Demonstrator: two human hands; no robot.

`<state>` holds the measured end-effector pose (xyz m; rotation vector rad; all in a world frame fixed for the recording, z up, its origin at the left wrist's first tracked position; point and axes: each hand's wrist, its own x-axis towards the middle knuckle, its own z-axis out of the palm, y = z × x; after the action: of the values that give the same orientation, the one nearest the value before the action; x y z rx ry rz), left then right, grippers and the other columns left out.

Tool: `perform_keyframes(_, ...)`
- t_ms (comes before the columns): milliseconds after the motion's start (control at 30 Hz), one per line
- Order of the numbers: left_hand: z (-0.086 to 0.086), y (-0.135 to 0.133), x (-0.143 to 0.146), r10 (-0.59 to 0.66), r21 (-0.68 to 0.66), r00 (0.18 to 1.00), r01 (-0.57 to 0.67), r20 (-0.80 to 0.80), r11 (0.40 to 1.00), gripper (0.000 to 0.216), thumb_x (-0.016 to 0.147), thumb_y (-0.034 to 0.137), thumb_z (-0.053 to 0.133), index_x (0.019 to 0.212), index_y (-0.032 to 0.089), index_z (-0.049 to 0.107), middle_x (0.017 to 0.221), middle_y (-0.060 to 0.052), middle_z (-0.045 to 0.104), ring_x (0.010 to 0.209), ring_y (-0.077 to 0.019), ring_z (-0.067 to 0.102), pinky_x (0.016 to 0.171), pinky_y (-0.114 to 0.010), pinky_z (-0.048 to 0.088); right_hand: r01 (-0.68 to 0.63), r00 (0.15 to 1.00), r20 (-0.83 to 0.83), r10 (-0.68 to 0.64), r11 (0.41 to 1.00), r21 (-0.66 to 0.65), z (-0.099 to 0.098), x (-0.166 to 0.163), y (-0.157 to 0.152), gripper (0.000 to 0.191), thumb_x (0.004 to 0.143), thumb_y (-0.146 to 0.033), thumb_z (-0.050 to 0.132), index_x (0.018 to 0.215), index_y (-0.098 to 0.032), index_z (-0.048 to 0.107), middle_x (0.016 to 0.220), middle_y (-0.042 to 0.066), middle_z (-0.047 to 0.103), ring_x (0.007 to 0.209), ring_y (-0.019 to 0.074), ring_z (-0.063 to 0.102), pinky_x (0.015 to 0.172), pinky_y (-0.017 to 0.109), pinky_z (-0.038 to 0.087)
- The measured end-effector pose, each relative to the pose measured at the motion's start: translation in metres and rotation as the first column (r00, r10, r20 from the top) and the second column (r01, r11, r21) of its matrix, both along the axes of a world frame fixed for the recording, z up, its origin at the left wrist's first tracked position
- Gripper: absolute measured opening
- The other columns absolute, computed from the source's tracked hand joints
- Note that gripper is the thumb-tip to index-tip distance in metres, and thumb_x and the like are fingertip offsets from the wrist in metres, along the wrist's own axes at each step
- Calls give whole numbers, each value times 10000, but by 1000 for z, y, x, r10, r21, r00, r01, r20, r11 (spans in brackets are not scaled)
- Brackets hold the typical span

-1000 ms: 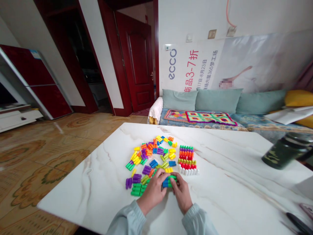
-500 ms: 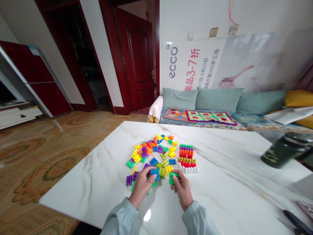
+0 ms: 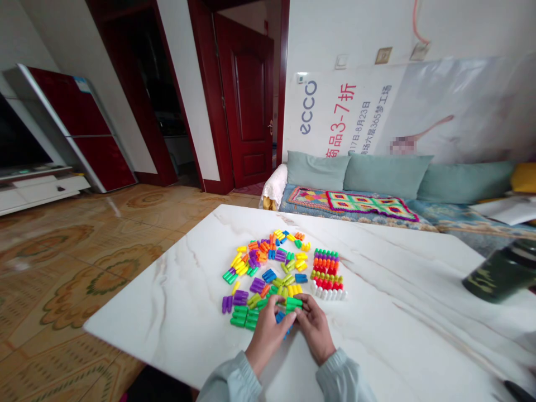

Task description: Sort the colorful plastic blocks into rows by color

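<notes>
Two pale blue sleeves (image 3: 339,379) are poking in at the bottom edge. The left hand (image 3: 268,334) and the right hand (image 3: 317,329) are resting close together on the near part of a white table (image 3: 397,335), and their fingertips are meeting.

The right hand is pinching a green block (image 3: 294,304) in its bent fingers. The left hand is closing its fingers on a blue block (image 3: 280,316), which is peeking out in the gap between the two hands. The green block is sitting just above the blue block and is touching it. Both are low over the table top, right at the near edge of the pile.

Just left of the left hand, a little bunch of green blocks (image 3: 243,319) is lying flat, with purple blocks (image 3: 228,304) beside it. A bit farther off, a big pile of loose blocks (image 3: 268,262) is spreading out in yellow, orange, purple, blue and green. On the right of the pile, neat rows of blocks (image 3: 328,272) are lining up: white nearest, then red, yellow, orange, purple and green.

Well off to the right, a dark green bottle (image 3: 498,272) is sitting on the table. Behind the table, a sofa with blue-green cushions (image 3: 385,173) is carrying a bright patterned mat (image 3: 355,202). A big poster (image 3: 377,111) is covering the wall behind it, and a dark red door (image 3: 247,106) is standing open.
</notes>
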<state>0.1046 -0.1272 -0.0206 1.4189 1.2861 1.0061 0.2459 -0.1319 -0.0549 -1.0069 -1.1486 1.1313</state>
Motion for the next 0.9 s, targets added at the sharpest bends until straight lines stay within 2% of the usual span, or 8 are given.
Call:
perform_keyframes(233,-2,2,-8,-17,110,990,33,-142,993,165,802,350,640,798,185,657,760,-66,674,732,-220,603,697,-339,464,-23,999,37,24,999,-22,3,2,-1,500,804,-586,647,1126,-203,668,1014,91,689,852,226,654,726,346,556)
perform_keyframes(333,7,9,-18,36,177,993,-16,-111,984,198,819,379,627,814,189,679,765,-59,692,726,-214,613,694,-324,469,-43,999,28,43,999,11,1,1,0,550,847,-574,604,1261,-213,584,904,58,669,655,160,611,612,307,531)
perform_keyframes(433,21,27,-36,137,269,984,-101,-118,958,253,847,422,584,860,189,681,808,-50,708,760,-214,629,715,-315,484,-33,999,24,32,999,28,0,0,1,535,856,-567,596,1241,-198,565,865,44,645,596,130,571,559,280,508)
perform_keyframes(533,27,53,-60,197,331,955,-117,-222,937,267,836,433,587,882,187,682,875,-58,724,832,-229,649,786,-328,492,-27,999,46,27,1000,2,1,-1,1,492,843,-568,609,1131,-169,603,828,46,631,610,133,559,563,284,510)
perform_keyframes(700,21,88,-93,225,295,869,-97,-440,951,213,802,370,618,910,201,689,917,-70,741,903,-244,668,862,-350,482,-24,999,49,25,999,-31,5,-3,1,500,828,-571,623,1109,-158,602,796,39,610,627,138,546,564,287,508)
perform_keyframes(800,19,91,-94,273,228,939,-225,-209,948,334,848,465,564,1004,191,675,1041,-97,721,996,-248,654,844,-344,506,-24,998,52,26,999,-29,4,-3,1,504,830,-566,622,1119,-155,597,791,37,602,632,139,541,560,283,506)
perform_keyframes(867,21,84,-84,262,26,961,-266,90,964,450,874,549,511,1076,173,651,1078,-114,703,976,-237,660,776,-332,538,-26,998,64,28,999,-25,2,-3,2,496,836,-559,618,1124,-156,596,788,33,597,640,141,543,561,280,506)
perform_keyframes(900,22,78,-77,237,-92,939,-221,250,971,496,885,579,484,1113,165,635,1092,-121,694,960,-228,666,758,-330,550,-28,997,73,29,999,-22,0,-3,2,488,841,-554,616,1125,-157,596,788,32,596,645,141,544,565,279,508)
